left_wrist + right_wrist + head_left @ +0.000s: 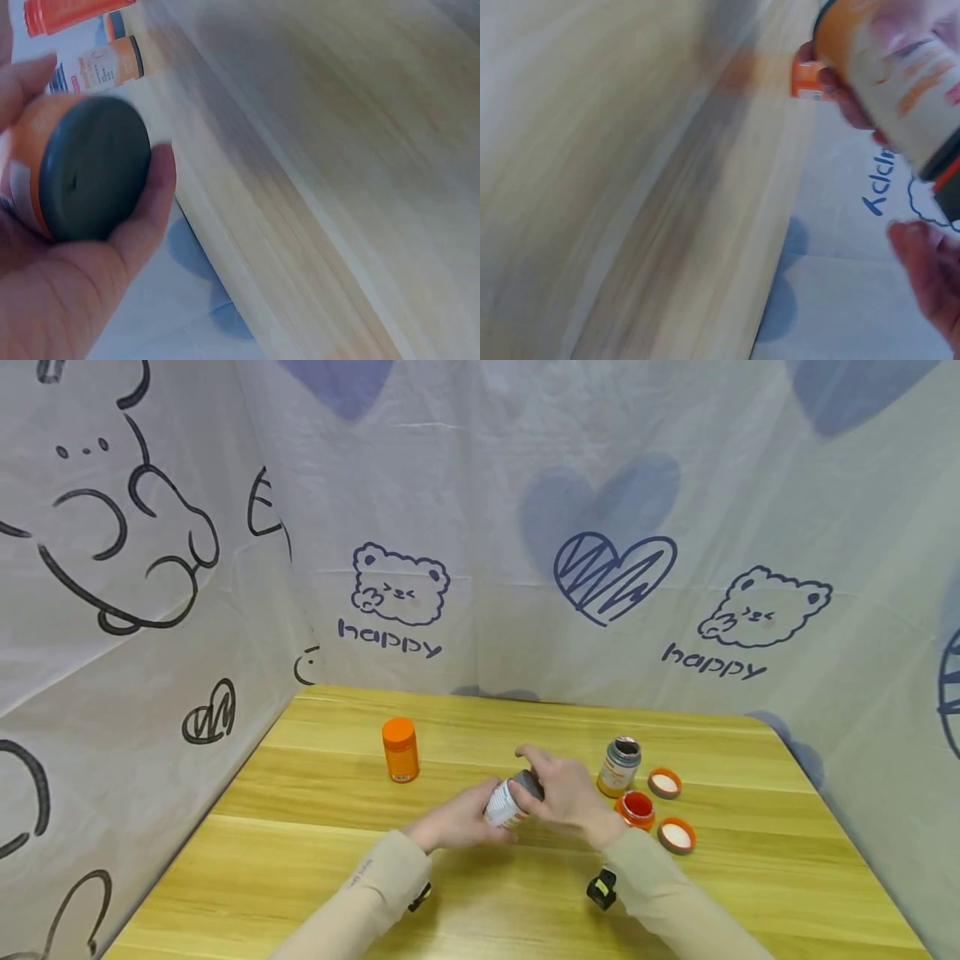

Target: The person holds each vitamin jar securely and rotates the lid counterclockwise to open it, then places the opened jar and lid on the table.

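Observation:
My left hand (465, 818) grips a jar (504, 806) with a white-and-orange label, held tilted above the table. In the left wrist view its dark round base (97, 169) faces the camera, with thumb and fingers wrapped round the side. A dark grey lid (528, 783) with an orange edge sits at the jar's other end. My right hand (566, 789) is spread about that lid, thumb close to it and index finger raised. Seen from the right wrist, fingertips (911, 240) stand apart from the lid, while a blurred fingertip overlaps the label.
Right of my hands stand an uncapped grey-necked jar (619, 768) and an uncapped orange jar (637, 810). Two loose lids (665, 782) lie beside them, white insides up. A capped orange jar (401, 756) stands at the back left. Printed cloth (480, 527) hangs behind the wooden table (315, 793).

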The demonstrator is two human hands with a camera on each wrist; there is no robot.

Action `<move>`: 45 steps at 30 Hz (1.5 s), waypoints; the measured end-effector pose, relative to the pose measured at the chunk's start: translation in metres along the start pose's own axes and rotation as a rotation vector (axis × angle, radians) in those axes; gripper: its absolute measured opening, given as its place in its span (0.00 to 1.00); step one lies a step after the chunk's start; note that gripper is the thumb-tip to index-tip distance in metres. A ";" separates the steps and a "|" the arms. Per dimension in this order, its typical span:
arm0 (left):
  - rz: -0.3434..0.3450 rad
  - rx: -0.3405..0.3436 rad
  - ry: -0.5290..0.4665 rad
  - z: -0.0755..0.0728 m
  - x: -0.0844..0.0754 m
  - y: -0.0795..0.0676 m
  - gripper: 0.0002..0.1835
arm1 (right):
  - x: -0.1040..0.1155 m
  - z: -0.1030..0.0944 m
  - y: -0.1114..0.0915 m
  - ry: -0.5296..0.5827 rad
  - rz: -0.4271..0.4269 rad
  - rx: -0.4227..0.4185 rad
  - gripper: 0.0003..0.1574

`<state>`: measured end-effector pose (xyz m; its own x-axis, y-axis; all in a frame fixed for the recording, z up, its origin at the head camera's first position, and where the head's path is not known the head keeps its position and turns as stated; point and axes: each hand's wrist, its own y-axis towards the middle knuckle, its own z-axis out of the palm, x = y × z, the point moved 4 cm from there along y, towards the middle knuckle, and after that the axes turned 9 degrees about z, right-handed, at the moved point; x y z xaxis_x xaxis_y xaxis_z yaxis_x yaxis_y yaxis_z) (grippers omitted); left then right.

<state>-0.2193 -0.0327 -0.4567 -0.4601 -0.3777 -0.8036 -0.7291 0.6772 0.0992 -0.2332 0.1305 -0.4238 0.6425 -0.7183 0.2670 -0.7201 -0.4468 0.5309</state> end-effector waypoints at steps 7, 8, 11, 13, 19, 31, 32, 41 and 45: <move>0.011 -0.187 0.132 0.000 -0.002 0.001 0.27 | -0.009 -0.009 0.005 0.107 0.425 0.051 0.24; 0.013 -0.211 0.163 0.000 -0.002 0.002 0.27 | -0.010 -0.010 0.006 0.131 0.474 0.057 0.24; 0.017 -0.277 0.257 0.001 -0.003 0.003 0.28 | -0.012 -0.011 0.010 0.233 0.596 0.112 0.25; 0.014 -0.316 0.315 0.002 -0.004 0.003 0.28 | -0.013 -0.010 0.012 0.268 0.652 0.157 0.26; -0.025 -0.390 0.439 0.004 -0.006 0.003 0.27 | -0.012 -0.007 0.018 0.304 0.755 0.295 0.30; -0.025 -0.410 0.585 0.006 -0.005 0.001 0.26 | -0.005 -0.005 0.018 0.463 0.826 0.472 0.33; -0.027 -0.408 0.590 0.006 -0.005 0.001 0.26 | -0.005 -0.004 0.018 0.468 0.822 0.477 0.32; -0.024 -0.399 0.618 0.007 -0.004 0.000 0.26 | -0.003 -0.002 0.018 0.500 0.816 0.493 0.27; -0.016 -0.397 0.627 0.007 -0.004 0.000 0.26 | -0.003 -0.001 0.018 0.516 0.810 0.500 0.25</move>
<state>-0.2137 -0.0268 -0.4577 -0.5642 -0.7556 -0.3326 -0.8118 0.4343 0.3904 -0.2474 0.1250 -0.4141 -0.1235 -0.6388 0.7594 -0.9306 -0.1912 -0.3122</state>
